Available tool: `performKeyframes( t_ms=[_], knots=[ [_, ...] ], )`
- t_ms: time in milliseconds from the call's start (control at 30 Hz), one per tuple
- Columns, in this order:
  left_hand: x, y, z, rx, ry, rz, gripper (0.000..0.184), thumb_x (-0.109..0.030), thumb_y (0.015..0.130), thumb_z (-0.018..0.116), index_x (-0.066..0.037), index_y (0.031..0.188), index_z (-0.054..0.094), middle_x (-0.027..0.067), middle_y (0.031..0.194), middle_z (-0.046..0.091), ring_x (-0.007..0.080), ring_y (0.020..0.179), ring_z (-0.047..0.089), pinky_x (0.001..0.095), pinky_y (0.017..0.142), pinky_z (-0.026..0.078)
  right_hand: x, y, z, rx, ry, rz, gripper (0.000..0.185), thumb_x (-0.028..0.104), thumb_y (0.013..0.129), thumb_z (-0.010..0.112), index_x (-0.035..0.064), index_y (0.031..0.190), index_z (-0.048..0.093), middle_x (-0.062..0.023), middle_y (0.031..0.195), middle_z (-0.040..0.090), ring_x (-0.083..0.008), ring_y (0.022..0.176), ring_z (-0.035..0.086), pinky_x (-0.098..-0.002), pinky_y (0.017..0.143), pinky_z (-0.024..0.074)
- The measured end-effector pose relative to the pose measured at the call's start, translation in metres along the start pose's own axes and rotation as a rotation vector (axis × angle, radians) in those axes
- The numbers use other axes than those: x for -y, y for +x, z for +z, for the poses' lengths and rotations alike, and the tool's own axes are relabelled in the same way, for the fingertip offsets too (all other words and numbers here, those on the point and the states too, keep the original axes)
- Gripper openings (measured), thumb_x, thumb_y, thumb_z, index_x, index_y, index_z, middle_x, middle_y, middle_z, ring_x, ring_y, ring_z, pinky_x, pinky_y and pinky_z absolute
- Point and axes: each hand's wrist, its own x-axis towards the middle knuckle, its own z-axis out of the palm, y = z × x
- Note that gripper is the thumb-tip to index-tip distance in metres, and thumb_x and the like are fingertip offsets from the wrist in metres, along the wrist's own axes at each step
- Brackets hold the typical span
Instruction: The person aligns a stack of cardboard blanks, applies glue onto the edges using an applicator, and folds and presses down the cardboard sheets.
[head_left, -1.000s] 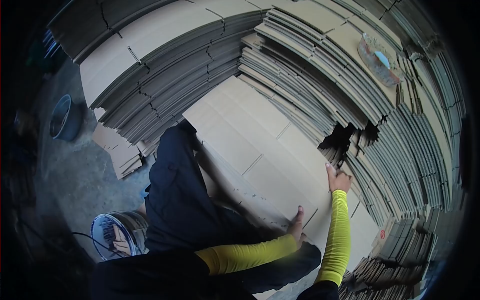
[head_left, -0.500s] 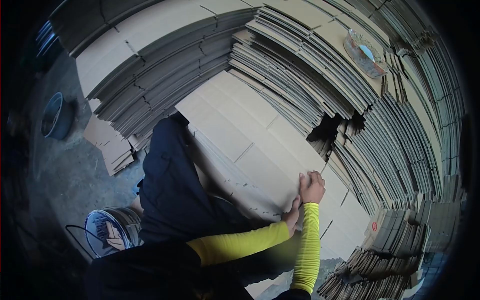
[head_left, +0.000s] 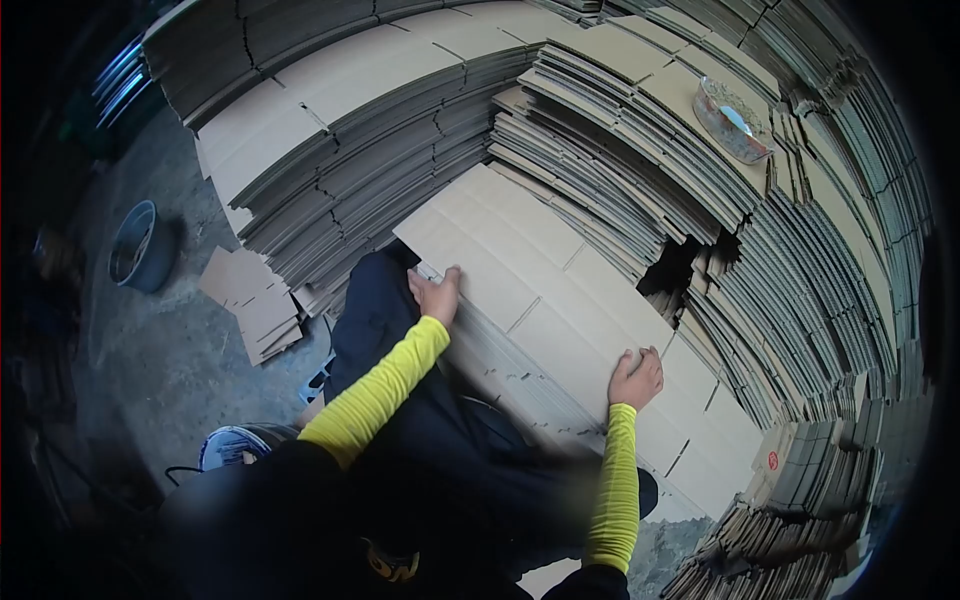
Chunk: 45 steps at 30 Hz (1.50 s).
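Note:
A stack of flat, slotted cardboard sheets lies in front of my knees, with a top cardboard sheet [head_left: 530,265] slanting from upper left to lower right. My left hand [head_left: 435,295] grips the near edge of this sheet close to its left corner, fingers bent at the rim. Toward the sheet's right end, my right hand [head_left: 637,377] rests with curled fingers holding it. More cardboard [head_left: 705,430] reaches out beyond my right hand. The undersides of both hands are hidden.
Tall cardboard stacks [head_left: 390,120] curve round the far side and right. A clear-sided bowl [head_left: 735,120] sits on one stack. On the floor at left are a blue-grey tub [head_left: 145,247], cardboard scraps [head_left: 255,300] and a bucket [head_left: 240,445] near my leg.
My left hand has moved from beside my right hand to the sheet's left end. My right hand stays at the right end. The view has shifted slightly.

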Motion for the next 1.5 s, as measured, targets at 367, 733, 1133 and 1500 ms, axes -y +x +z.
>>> performKeyframes(
  t_ms=[367,733,1133,1500],
  knots=[
    [0.009,0.012,0.024,0.194,0.119,-0.017,0.133,-0.072,0.081,0.066,0.001,0.158,-0.013,0.0241,0.168,-0.013,0.0379,0.156,-0.008,0.0504,0.124,0.003,0.002,0.0,-0.003,0.004,-0.002,-0.019,0.036,0.032,0.094,0.061,0.0036,0.116,0.062,-0.0158,0.14,0.057,-0.0349,0.131,0.05,-0.0486,0.113,0.0308],
    [0.022,0.022,0.023,0.186,0.129,0.04,0.121,-0.063,0.086,0.068,0.006,0.158,0.0,0.0311,0.166,-0.005,0.0396,0.156,-0.006,0.0427,0.126,0.005,-0.004,0.001,0.003,-0.038,-0.037,-0.032,0.037,0.032,0.088,0.063,0.0053,0.114,0.062,-0.014,0.134,0.059,-0.0351,0.126,0.052,-0.05,0.108,0.0346],
    [0.026,0.008,0.011,0.052,0.267,0.299,0.114,-0.045,0.088,0.075,0.0,0.16,-0.001,0.0283,0.167,-0.001,0.0405,0.155,0.009,0.0453,0.125,0.012,0.019,0.006,0.002,-0.106,-0.01,0.102,0.034,0.031,0.086,0.062,0.0052,0.108,0.061,-0.0136,0.127,0.057,-0.0325,0.121,0.049,-0.051,0.108,0.0305],
    [-0.325,-0.102,0.133,0.625,0.14,1.249,0.032,-0.024,0.093,0.071,-0.011,0.122,0.064,0.0086,0.065,0.063,0.022,0.06,0.062,0.0333,0.062,0.051,0.023,0.011,-0.005,-0.091,-0.006,0.119,0.034,0.031,0.084,0.062,0.0037,0.105,0.061,-0.0155,0.126,0.057,-0.0332,0.12,0.049,-0.0512,0.107,0.0319]
  ],
)
